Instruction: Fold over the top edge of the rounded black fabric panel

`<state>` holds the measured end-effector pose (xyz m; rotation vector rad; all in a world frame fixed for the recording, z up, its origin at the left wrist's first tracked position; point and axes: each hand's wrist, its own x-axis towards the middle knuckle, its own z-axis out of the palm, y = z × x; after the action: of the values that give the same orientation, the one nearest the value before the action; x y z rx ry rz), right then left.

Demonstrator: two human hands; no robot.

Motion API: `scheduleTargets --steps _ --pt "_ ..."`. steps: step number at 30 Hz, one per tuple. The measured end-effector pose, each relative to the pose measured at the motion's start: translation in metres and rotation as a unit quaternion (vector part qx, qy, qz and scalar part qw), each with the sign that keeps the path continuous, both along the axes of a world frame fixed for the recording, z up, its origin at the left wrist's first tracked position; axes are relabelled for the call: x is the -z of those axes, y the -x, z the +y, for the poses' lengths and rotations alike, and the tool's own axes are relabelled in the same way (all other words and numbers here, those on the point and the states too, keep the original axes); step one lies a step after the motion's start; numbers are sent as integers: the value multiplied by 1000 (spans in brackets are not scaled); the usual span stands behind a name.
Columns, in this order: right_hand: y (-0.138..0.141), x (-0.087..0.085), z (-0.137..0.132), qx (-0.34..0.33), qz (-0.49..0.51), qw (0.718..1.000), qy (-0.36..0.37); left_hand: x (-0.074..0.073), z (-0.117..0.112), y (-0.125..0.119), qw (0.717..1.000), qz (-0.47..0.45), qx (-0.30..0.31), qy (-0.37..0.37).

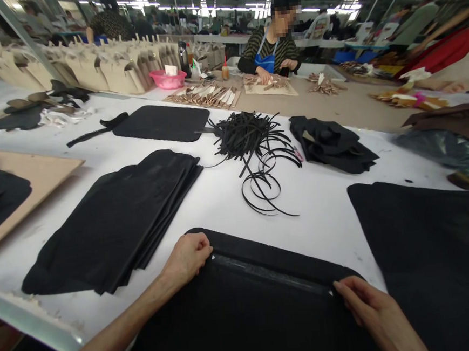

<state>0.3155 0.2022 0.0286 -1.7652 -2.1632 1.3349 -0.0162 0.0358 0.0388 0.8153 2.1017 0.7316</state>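
A large black sheet of leather-like material (246,320) lies in front of me at the table's near edge. Across its upper part runs a shiny, narrow band (266,273), with a small white mark at each end. My left hand (190,257) is closed in a pinch by the band's left end, fingers curled over the sheet. At the right end, thumb and forefinger of my right hand (364,300) pinch close to the sheet's edge. What lies between the fingertips is too dark and thin to make out.
Stacked black panels (120,222) lie left, beside a board (52,179). Ahead are a heap of thin black strips (247,134), a flat black panel (161,123) and a crumpled black piece (331,143). Another black sheet (439,246) lies right. A co-worker (273,48) works across the table.
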Motion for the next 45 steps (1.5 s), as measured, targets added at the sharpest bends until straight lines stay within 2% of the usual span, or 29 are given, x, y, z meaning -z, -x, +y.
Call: scheduleTargets --steps 13,19,21,24,26,29,33,35,38,45 --pt "4 -4 -5 -14 -14 1000 -12 -3 2 -1 998 40 31 39" --pt "8 -10 -6 2 17 1000 -16 -9 1 -3 985 151 76 43" --pt "9 -12 -7 11 27 999 -23 -13 0 -7 969 216 98 68" --pt "11 -12 -8 27 16 998 -46 -14 -3 -17 926 333 152 97" --pt "12 -13 -10 34 6 998 -61 -10 -6 -22 895 393 204 52" --pt "15 -15 -12 31 -2 997 -74 2 -12 -23 844 452 284 -55" --pt "19 -23 -15 15 -30 995 -96 17 -23 -18 785 517 317 -127" --pt "21 -25 -16 15 -44 994 -103 23 -27 -19 769 538 318 -135" --pt "23 -26 -17 19 -56 992 -111 26 -31 -24 760 554 320 -115" --pt "24 -21 -19 10 -70 988 -140 23 -32 -32 748 568 330 -87"
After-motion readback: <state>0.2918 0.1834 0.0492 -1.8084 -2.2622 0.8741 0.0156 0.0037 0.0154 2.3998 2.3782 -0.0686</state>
